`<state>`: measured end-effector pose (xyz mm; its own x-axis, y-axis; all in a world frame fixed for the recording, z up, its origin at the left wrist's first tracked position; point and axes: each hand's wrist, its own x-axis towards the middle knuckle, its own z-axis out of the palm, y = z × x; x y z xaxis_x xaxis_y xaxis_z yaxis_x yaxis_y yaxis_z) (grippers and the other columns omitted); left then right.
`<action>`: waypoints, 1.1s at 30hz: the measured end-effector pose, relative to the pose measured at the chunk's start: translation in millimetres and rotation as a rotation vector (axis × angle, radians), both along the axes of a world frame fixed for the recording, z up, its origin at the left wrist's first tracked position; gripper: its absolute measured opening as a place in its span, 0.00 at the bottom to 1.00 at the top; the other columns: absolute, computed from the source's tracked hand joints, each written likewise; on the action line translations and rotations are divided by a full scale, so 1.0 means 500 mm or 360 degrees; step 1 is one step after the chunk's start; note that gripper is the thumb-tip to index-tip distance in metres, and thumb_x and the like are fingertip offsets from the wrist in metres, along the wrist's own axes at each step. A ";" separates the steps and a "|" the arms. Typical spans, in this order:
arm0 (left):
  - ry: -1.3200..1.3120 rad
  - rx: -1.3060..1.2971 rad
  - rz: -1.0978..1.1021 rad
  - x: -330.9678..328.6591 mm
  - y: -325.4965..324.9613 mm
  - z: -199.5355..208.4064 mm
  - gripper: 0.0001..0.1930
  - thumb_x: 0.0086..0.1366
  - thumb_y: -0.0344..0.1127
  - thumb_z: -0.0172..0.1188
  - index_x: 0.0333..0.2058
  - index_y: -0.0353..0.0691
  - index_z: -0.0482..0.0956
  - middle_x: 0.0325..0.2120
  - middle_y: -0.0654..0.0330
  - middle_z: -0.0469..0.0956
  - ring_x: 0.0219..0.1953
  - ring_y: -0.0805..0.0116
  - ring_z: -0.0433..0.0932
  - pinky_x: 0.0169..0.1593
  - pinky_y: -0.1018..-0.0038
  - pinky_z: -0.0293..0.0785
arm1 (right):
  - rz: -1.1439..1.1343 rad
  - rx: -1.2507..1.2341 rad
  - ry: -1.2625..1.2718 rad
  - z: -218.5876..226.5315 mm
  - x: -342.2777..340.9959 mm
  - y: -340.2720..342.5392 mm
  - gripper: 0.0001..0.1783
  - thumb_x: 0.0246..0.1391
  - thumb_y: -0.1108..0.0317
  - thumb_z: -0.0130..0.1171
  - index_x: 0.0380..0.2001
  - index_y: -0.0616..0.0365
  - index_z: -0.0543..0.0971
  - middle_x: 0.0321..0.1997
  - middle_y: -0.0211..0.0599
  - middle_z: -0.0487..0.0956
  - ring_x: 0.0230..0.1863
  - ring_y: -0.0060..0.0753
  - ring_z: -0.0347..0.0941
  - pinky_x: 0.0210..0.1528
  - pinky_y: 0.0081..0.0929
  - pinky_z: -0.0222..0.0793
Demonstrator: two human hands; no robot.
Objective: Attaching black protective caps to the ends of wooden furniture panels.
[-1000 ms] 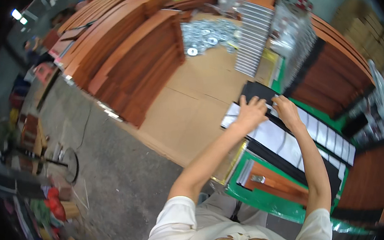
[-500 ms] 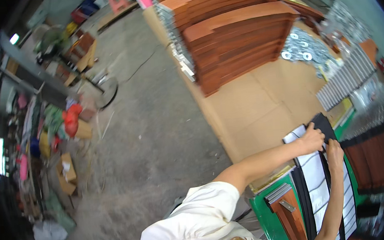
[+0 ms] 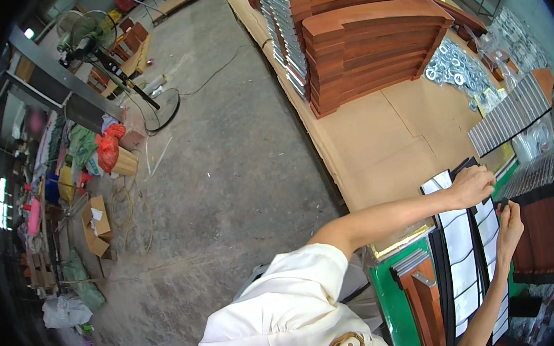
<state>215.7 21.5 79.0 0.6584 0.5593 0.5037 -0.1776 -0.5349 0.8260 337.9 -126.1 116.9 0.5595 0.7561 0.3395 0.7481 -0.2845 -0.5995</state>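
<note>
White strips (image 3: 459,249) with black edges and thin dark cross lines lie side by side on a green-topped work surface at lower right. My left hand (image 3: 472,187) is closed at their far end, where a flat black piece (image 3: 466,164) shows just beyond its knuckles. Most of that piece is hidden by the hand. To the right and a little nearer, my right hand (image 3: 509,225) hovers over the strips' right edge, fingers pinched together. A small dark bit shows at its fingertips, too small to name. The two hands are apart.
Stacked reddish-brown wooden slats (image 3: 372,52) stand on the cardboard-covered table (image 3: 380,144). Metal washers (image 3: 455,68) and a row of grey metal bars (image 3: 509,116) lie at the right. Brown boards (image 3: 428,318) lie nearby. A standing fan (image 3: 106,63) and an open carton (image 3: 97,225) are on the floor.
My hands have drawn apart: the right one has moved right and slightly nearer, away from the black piece. The left one now covers more of that piece. The whole view has shifted slightly.
</note>
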 end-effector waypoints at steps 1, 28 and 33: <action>-0.0045 -0.0208 -0.0126 -0.039 -0.014 0.047 0.07 0.54 0.34 0.58 0.29 0.36 0.77 0.24 0.54 0.75 0.28 0.58 0.76 0.31 0.67 0.69 | -0.0014 -0.0002 -0.0003 0.030 -0.042 -0.011 0.07 0.58 0.73 0.49 0.37 0.65 0.74 0.29 0.45 0.78 0.29 0.31 0.75 0.33 0.30 0.70; -0.0140 0.0294 -0.0547 -0.510 -0.273 0.069 0.13 0.45 0.21 0.64 0.33 0.34 0.76 0.29 0.56 0.77 0.31 0.65 0.78 0.35 0.74 0.75 | 0.0402 0.0147 -0.0138 0.076 -0.539 -0.288 0.16 0.38 0.72 0.66 0.35 0.60 0.78 0.35 0.37 0.76 0.37 0.41 0.74 0.37 0.31 0.72; 0.0059 0.0208 -0.0754 -0.489 -0.254 0.060 0.17 0.48 0.24 0.64 0.39 0.33 0.75 0.34 0.55 0.76 0.34 0.63 0.77 0.39 0.73 0.73 | 0.0263 0.0159 -0.0086 0.054 -0.509 -0.299 0.16 0.38 0.73 0.67 0.35 0.58 0.79 0.34 0.36 0.76 0.35 0.38 0.74 0.35 0.30 0.72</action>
<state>-29.0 -105.3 108.9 0.8438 0.1279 0.5212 -0.3981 -0.5022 0.7677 83.5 -275.6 143.8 0.4095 0.7973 0.4435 0.8115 -0.0962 -0.5764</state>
